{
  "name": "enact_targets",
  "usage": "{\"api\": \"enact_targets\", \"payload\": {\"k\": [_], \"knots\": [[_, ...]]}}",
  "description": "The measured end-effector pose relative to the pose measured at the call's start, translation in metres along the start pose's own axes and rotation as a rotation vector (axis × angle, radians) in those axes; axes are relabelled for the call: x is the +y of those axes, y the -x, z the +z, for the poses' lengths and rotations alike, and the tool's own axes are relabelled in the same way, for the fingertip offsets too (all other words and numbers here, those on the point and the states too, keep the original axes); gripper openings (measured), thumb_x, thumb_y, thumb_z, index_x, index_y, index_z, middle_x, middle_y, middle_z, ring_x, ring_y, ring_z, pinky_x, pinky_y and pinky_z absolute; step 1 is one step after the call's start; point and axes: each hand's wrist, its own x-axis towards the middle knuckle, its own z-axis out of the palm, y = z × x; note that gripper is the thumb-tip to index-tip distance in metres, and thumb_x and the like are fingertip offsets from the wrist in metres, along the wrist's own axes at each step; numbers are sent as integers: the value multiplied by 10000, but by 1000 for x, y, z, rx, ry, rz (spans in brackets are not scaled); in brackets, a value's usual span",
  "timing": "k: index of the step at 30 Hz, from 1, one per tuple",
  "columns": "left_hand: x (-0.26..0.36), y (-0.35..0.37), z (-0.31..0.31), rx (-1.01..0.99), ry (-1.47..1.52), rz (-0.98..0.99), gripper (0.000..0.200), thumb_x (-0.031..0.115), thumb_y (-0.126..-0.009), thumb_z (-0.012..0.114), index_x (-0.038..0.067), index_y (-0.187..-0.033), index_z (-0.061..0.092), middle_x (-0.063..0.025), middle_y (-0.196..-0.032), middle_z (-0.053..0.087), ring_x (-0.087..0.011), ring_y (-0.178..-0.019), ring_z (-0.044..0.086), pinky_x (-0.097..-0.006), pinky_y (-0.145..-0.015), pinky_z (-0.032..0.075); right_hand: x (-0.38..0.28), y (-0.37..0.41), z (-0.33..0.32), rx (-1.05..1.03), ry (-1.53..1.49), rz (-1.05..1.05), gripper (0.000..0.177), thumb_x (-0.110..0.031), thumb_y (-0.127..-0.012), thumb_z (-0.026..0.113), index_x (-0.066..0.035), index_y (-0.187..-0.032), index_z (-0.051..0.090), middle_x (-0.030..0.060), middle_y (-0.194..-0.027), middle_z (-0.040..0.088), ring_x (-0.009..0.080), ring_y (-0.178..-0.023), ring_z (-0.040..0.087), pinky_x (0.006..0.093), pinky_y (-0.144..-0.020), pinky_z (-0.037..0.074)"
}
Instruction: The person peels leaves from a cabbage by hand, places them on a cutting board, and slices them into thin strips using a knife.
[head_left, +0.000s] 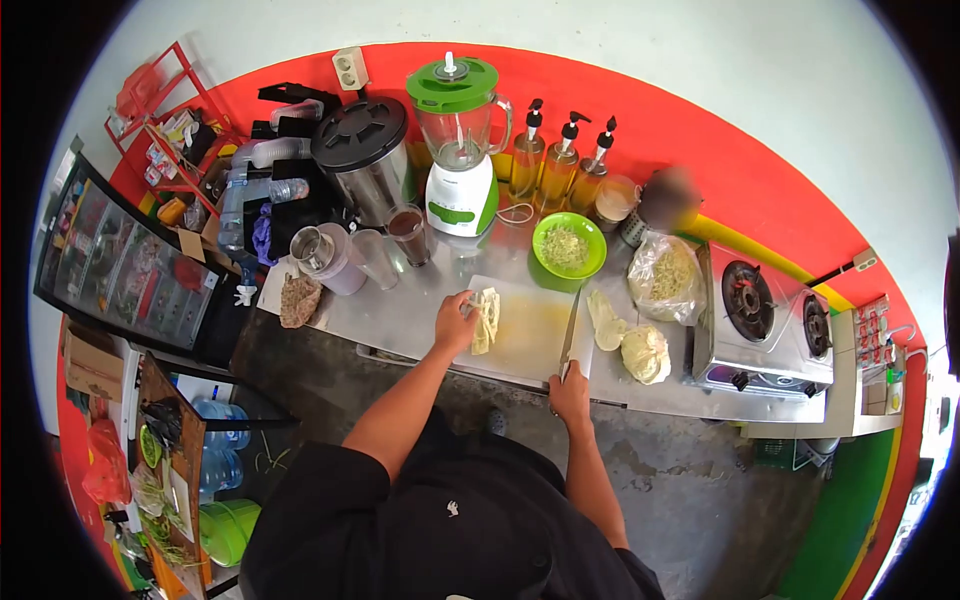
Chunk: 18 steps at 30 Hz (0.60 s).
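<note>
A pale piece of cabbage (486, 322) lies at the left side of the white cutting board (525, 330), and my left hand (457, 325) is closed on its left edge. My right hand (570, 393) is wrapped round the handle of a knife (571, 335), whose blade points away from me over the board's right part. Behind the board stands a green bowl (568, 250) with shredded cabbage in it. Right of the board are a loose cabbage leaf (605, 320) and a cabbage head (646, 355). A clear plastic bag (667, 278) of shreds lies behind them.
A blender (460, 150), a steel container (365, 160) and pump bottles (557, 170) stand along the wall. Cups and a purple-white container (340, 262) are at the left. A two-burner stove (765, 320) is at the right.
</note>
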Motion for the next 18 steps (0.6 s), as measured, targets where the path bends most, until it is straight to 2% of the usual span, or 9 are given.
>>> {"api": "enact_targets", "payload": {"k": [1,2,4,6,9,12,14,16,18], "knots": [[-2,-2,-1,-25,39,5,360,162,-864,714,96,-1217,685,-112,-1042,635,-279,-968,632,-387,-809,532,7,-1,0,-1,-76,11,288,-135,-876,596,64,-1067,511,252,-713,663,389,-653,691,494,-630,533],[-5,-2,-2,-19,44,5,360,162,-864,714,96,-1217,685,-112,-1042,635,-279,-968,632,-387,-809,532,13,-2,3,0,-71,6,288,-135,-876,596,64,-1067,511,252,-713,663,389,-653,691,494,-630,533],[-8,-2,-4,-39,77,15,296,149,-860,727,95,-1150,717,-107,-1045,634,-261,-931,639,-369,-794,534,19,-1,9,56,-184,-41,265,-119,-883,594,69,-1055,519,196,-654,650,290,-555,677,422,-557,537],[-7,0,-3,8,99,77,237,128,-864,740,85,-1097,729,-100,-1006,623,-245,-868,635,-362,-770,532,24,-4,12,63,-185,-29,267,-116,-885,599,72,-1060,524,187,-650,652,276,-541,673,414,-546,540],[-5,3,-6,-39,-60,-11,196,117,-868,751,73,-1058,728,-99,-949,609,-241,-844,626,-369,-754,529,25,-3,11,57,-244,9,272,-110,-886,605,75,-1070,529,173,-649,658,257,-529,672,400,-533,545],[-8,4,-6,-27,-36,-47,150,127,-882,749,64,-1015,725,-97,-914,593,-233,-825,615,-373,-755,525,16,-2,5,39,-306,45,276,-105,-885,609,76,-1077,530,166,-646,659,248,-527,675,391,-525,544],[-14,4,-7,27,94,-59,125,135,-896,742,53,-987,717,-94,-897,589,-226,-806,610,-372,-742,521,11,0,2,29,-318,59,275,-103,-886,610,76,-1079,531,162,-643,658,243,-523,674,388,-520,543],[-25,5,-7,78,85,-32,117,139,-906,735,51,-979,713,-93,-904,597,-225,-782,604,-364,-741,519,3,3,-4,-1,-376,124,271,-105,-889,609,74,-1078,534,159,-632,653,244,-508,669,388,-516,541],[-25,7,-9,119,76,0,111,143,-916,727,49,-972,709,-93,-911,605,-223,-759,599,-356,-740,516,16,-2,8,36,-343,87,270,-109,-890,608,73,-1077,537,158,-630,653,245,-502,667,387,-515,539]]}}
